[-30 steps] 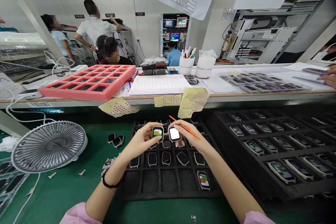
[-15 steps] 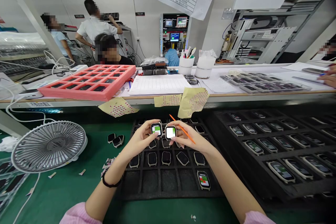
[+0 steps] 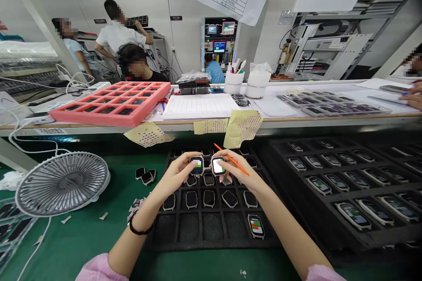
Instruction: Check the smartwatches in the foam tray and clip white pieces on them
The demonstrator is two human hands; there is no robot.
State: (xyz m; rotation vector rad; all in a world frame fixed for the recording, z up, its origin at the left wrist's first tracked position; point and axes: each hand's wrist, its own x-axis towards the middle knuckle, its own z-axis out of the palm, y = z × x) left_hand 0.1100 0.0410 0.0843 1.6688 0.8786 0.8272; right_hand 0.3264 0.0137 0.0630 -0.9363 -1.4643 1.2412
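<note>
My left hand (image 3: 180, 171) is closed around a smartwatch without a strap (image 3: 197, 165), its thumb lying on the lit screen. Beside it, my right hand (image 3: 238, 168) grips a second smartwatch (image 3: 218, 167) with a mostly white screen, the thumb at its edge. An orange stick (image 3: 232, 160), thin and pointed, also rests in the right hand, slanting across the fingers. Both watches are held over a black foam tray (image 3: 211, 227), whose compartments hold several dark-screened watches. One watch (image 3: 256, 226) in the tray's near right compartment shows a coloured screen.
To the left stand a grey fan (image 3: 62, 184) and loose watches (image 3: 145, 175) on the green mat. Another black tray of watches (image 3: 329, 210) is at right. A shelf edge (image 3: 184, 126) crosses ahead, bearing a pink foam tray (image 3: 132, 116). Co-workers are beyond; a person's hand shows far right.
My right hand has shifted slightly right with its watch, widening the gap between the two watches. Both thumbs have moved onto the screens, and the left watch's display has changed.
</note>
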